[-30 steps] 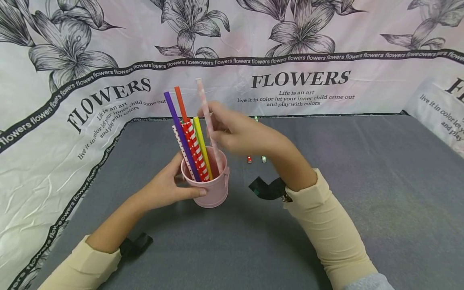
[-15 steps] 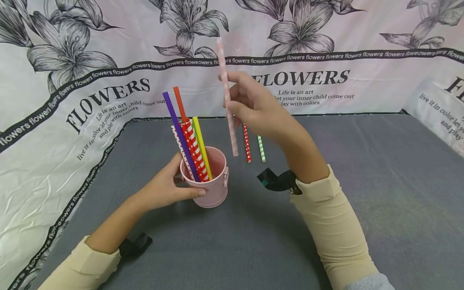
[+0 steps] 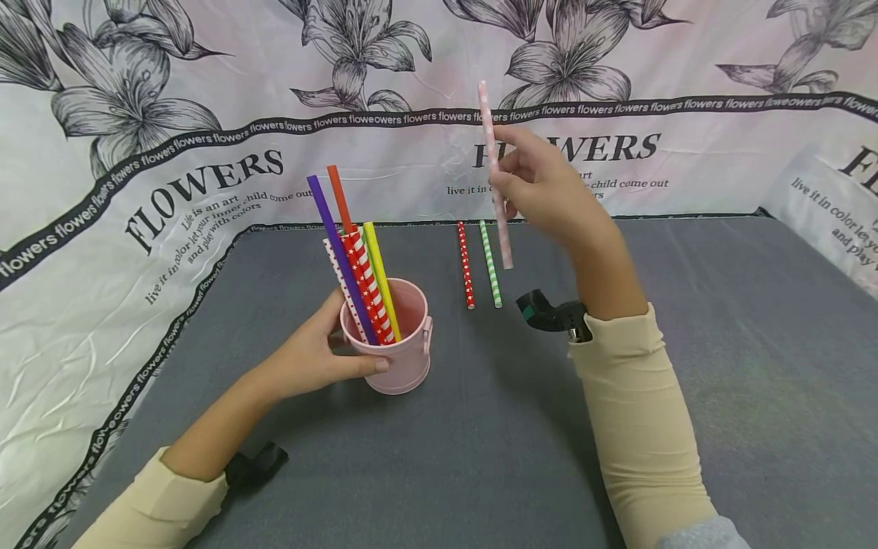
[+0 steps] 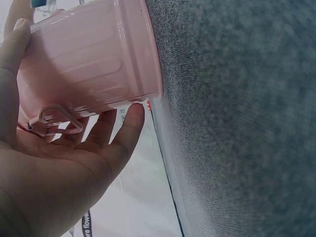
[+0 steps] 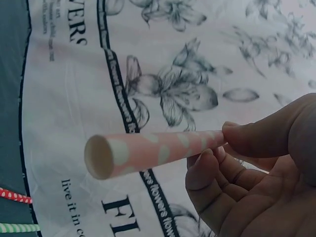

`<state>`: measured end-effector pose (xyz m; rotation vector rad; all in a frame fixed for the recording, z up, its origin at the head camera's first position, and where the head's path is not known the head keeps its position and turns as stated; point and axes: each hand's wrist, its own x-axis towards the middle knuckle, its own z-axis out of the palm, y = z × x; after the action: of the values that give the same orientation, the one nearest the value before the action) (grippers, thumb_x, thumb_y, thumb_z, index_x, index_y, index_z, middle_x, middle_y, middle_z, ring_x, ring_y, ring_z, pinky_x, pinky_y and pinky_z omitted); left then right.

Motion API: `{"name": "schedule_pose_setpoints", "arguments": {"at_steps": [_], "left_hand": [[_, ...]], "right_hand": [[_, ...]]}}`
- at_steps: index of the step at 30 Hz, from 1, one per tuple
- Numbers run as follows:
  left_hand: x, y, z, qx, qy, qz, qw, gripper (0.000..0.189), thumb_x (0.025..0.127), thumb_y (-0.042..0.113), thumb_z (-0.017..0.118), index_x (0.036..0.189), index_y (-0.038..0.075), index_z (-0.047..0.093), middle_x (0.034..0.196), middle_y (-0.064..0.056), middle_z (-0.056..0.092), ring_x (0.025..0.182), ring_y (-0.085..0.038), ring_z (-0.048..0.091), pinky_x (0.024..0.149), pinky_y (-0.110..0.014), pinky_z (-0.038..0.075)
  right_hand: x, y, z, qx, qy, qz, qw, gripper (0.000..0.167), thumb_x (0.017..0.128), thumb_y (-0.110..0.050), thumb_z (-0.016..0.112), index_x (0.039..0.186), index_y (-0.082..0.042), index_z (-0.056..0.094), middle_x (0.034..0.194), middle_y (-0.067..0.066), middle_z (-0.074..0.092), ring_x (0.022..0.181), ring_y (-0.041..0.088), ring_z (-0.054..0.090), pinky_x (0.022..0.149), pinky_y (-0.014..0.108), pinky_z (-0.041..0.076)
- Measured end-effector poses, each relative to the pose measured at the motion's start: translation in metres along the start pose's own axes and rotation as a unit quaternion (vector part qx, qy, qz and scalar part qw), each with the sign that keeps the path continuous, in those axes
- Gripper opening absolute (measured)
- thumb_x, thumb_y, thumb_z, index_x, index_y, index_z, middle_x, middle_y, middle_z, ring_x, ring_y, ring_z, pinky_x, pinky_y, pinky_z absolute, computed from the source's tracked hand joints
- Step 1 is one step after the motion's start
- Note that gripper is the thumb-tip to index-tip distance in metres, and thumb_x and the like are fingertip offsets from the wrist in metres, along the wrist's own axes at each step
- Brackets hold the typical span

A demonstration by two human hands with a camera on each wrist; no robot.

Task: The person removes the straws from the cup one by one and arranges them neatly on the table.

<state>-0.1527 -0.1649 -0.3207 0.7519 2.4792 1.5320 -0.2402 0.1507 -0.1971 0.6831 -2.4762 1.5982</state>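
My right hand [image 3: 545,183] pinches a pink straw with white dots [image 3: 496,183] between thumb and fingers, nearly upright above the grey table. In the right wrist view the hollow end of this pink straw [image 5: 148,152] points at the camera. My left hand [image 3: 322,351] grips a pink metal bucket [image 3: 405,366] from its left side, thumb across the front. Several straws lean in it: purple [image 3: 336,244], orange [image 3: 341,198], yellow [image 3: 382,278], red-and-white striped [image 3: 370,286] and a dotted one partly hidden [image 3: 338,263]. In the left wrist view the bucket [image 4: 89,59] stands on the table with fingers around it.
Behind the bucket, a red dotted straw [image 3: 466,267] and a green striped straw [image 3: 490,267] lie side by side on the grey table [image 3: 720,381]. A white cloth with printed flowers [image 3: 411,168] hangs along the back and left of the table.
The right hand has lifted the pink straw out of the bucket and carried it up and to the right, uncovering the two straws on the table. The left hand stays on the bucket.
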Motion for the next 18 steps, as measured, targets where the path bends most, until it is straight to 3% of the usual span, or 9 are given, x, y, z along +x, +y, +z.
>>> {"name": "schedule_pose_setpoints", "arguments": {"at_steps": [7, 18], "left_hand": [[0.001, 0.001, -0.001, 0.000, 0.000, 0.000, 1.0000, 0.095, 0.080, 0.022, 0.086, 0.153, 0.023, 0.026, 0.143, -0.002, 0.045, 0.130, -0.027, 0.046, 0.098, -0.056, 0.048], [0.000, -0.001, 0.000, -0.001, 0.000, 0.000, 1.0000, 0.094, 0.080, 0.022, 0.086, 0.153, 0.022, 0.026, 0.143, -0.003, 0.045, 0.130, -0.028, 0.046, 0.098, -0.055, 0.049]], "right_hand": [[0.003, 0.020, -0.016, 0.051, -0.001, 0.035, 0.9981, 0.053, 0.100, 0.001, 0.055, 0.151, -0.012, 0.044, 0.096, 0.015, 0.059, 0.075, 0.021, 0.060, 0.066, 0.029, 0.056], [0.010, 0.052, -0.024, 0.040, -0.007, 0.134, 0.9902, 0.055, 0.101, 0.000, 0.053, 0.154, -0.007, 0.036, 0.100, 0.013, 0.060, 0.072, 0.015, 0.060, 0.065, 0.026, 0.053]]}}
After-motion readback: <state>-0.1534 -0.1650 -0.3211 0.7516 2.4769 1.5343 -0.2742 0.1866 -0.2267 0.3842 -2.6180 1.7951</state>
